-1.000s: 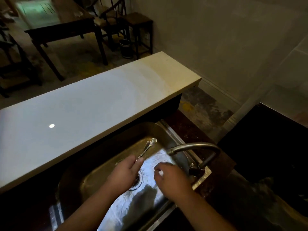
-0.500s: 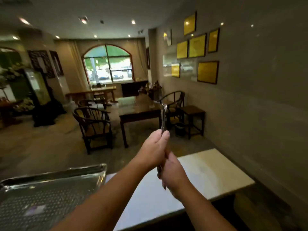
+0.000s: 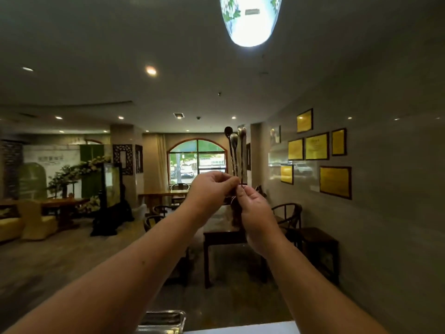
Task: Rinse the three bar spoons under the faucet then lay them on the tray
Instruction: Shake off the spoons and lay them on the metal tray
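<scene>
Three long metal bar spoons stand upright in front of me, bowls at the top, held high at arm's length. My left hand pinches their handles from the left. My right hand grips the lower handles from the right, just under the left. The two hands touch at the handles. A corner of the metal tray shows at the bottom edge, on the white counter, well below the spoons. The sink and faucet are out of view.
Beyond the counter lies a dining room with a dark wooden table and chairs. Framed yellow plaques hang on the right wall. A bright ceiling lamp is overhead.
My hands rose from the sink to head height with the spoons. The view swung up from the sink to the room; the spoons now fan out upright and the tray has slid to the bottom edge.
</scene>
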Tool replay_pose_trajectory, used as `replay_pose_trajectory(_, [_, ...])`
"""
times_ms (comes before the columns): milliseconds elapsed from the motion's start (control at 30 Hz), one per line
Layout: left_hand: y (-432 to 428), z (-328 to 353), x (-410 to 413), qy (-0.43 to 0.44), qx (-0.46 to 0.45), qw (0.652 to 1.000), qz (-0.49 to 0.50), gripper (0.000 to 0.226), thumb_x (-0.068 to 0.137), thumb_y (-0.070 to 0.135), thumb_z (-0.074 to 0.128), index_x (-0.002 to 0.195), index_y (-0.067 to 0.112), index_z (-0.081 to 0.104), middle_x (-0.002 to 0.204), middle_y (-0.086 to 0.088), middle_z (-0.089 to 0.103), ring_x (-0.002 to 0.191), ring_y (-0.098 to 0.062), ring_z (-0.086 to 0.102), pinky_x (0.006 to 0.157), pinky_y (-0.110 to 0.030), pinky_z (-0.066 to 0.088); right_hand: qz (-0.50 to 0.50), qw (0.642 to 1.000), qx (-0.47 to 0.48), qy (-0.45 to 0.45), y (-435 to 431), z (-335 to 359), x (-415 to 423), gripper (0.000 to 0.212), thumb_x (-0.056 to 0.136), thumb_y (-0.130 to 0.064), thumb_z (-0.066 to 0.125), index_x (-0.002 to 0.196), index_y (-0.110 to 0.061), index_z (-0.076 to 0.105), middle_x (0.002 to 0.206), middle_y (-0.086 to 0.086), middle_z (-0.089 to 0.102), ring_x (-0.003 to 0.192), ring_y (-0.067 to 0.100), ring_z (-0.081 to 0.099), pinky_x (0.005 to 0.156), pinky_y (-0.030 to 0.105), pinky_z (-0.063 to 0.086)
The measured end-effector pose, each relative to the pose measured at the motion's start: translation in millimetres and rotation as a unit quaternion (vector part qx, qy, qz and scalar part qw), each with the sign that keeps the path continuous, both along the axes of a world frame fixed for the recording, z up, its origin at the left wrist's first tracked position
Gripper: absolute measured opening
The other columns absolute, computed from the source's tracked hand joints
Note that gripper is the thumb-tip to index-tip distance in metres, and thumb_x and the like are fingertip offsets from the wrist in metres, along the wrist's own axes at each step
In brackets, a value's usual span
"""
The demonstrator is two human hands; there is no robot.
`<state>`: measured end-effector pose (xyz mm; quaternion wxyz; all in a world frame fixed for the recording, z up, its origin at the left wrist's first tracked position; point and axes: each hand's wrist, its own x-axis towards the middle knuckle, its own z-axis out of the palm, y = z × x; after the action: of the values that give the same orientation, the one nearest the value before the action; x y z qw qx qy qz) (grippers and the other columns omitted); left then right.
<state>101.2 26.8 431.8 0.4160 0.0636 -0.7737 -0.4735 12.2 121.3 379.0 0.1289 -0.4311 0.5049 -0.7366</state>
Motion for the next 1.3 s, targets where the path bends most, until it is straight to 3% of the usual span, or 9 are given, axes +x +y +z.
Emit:
replay_pose_trajectory(267, [-17,0,14,0.007,-0.019,0.999,0.031,0.013,0.095,0.023,0.067,0.097,0.013,0.075,0.09,-0.005,0.077,0.087,-0.016,0.074,0.071,-0.027,0.058,0.013,1.0,-0.002,0.01,-18,1,12,0.029,0.106,-0.043,0.046,0.102,-0.042,0.075,0.093,-0.008,0.08,0.075,0.002,0.072,0.059,0.023,0.053])
replay_pose_trajectory(400, [-32,-1,22,-0.005,-0.037,0.997,0.071,0.018,0.097,0.026,0.066,0.102,0.01,0.075,0.09,-0.005,0.077,0.082,-0.015,0.074,0.065,-0.024,0.057,-0.023,1.0,0.012,0.0,-27,-5,12,0.031,0.106,-0.04,0.047,0.096,-0.036,0.076,0.094,0.001,0.078,0.087,0.02,0.073,0.068,0.035,0.062])
replay_pose_trajectory(467, [-46,-1,28,-0.011,-0.002,0.997,0.077,0.02,0.097,0.024,0.066,0.103,0.007,0.074,0.091,-0.009,0.076,0.084,-0.02,0.075,0.071,-0.033,0.062,-0.032,0.999,0.018,-0.006,-32,-11,8,0.031,0.106,-0.039,0.048,0.094,-0.029,0.075,0.094,0.009,0.075,0.09,0.029,0.072,0.074,0.043,0.062])
replay_pose_trajectory(533, [-65,-5,36,-0.033,0.037,0.995,0.082,0.018,0.098,0.023,0.065,0.102,0.008,0.073,0.095,-0.014,0.075,0.088,-0.026,0.075,0.077,-0.042,0.064,-0.034,0.999,0.026,-0.014,-37,-19,6,0.032,0.106,-0.037,0.049,0.091,-0.026,0.076,0.083,0.006,0.074,0.082,0.028,0.071,0.07,0.041,0.062])
replay_pose_trajectory(667, [-119,-32,54,-0.112,0.047,0.984,0.133,0.013,0.098,0.023,0.064,0.092,0.016,0.074,0.091,-0.011,0.074,0.078,-0.021,0.074,0.055,-0.025,0.059,-0.038,0.997,0.058,-0.035,-45,-45,1,0.029,0.105,-0.037,0.049,0.099,-0.025,0.075,0.078,0.002,0.073,0.074,0.019,0.07,0.063,0.032,0.057])
replay_pose_trajectory(767, [-173,-82,69,-0.206,-0.028,0.952,0.225,0.013,0.095,0.026,0.068,0.086,0.022,0.075,0.08,-0.001,0.073,0.07,-0.014,0.071,0.053,-0.027,0.057,-0.035,0.995,0.086,-0.031,-50,-69,1,0.031,0.105,-0.038,0.047,0.096,-0.026,0.074,0.076,0.004,0.072,0.07,0.019,0.068,0.063,0.035,0.057])
replay_pose_trajectory(900, [-239,-179,100,-0.362,-0.12,0.861,0.336,0.014,0.093,0.032,0.068,0.089,0.022,0.076,0.075,0.004,0.067,0.071,-0.014,0.063,0.061,-0.03,0.049,-0.069,0.99,0.12,-0.038,-57,-96,11,0.034,0.107,-0.036,0.045,0.094,-0.025,0.074,0.072,0.003,0.072,0.063,0.017,0.068,0.058,0.03,0.057])
replay_pose_trajectory(1067, [-285,-305,144,-0.494,-0.091,0.784,0.366,0.018,0.094,0.024,0.064,0.079,0.015,0.069,0.07,0.001,0.062,0.064,-0.016,0.058,0.057,-0.028,0.043,-0.106,0.98,0.162,-0.034,-62,-124,23,0.032,0.108,-0.035,0.044,0.101,-0.023,0.073,0.071,0.001,0.071,0.06,0.014,0.067,0.058,0.028,0.057])
replay_pose_trajectory(1300, [-307,-404,161,-0.566,-0.002,0.749,0.344,0.016,0.096,0.015,0.057,0.093,0.012,0.073,0.099,-0.006,0.073,0.082,-0.018,0.064,0.069,-0.027,0.051,-0.145,0.97,0.19,-0.039,-64,-146,32,0.033,0.109,-0.034,0.044,0.102,-0.021,0.073,0.073,0.005,0.07,0.062,0.019,0.063,0.057,0.03,0.055])
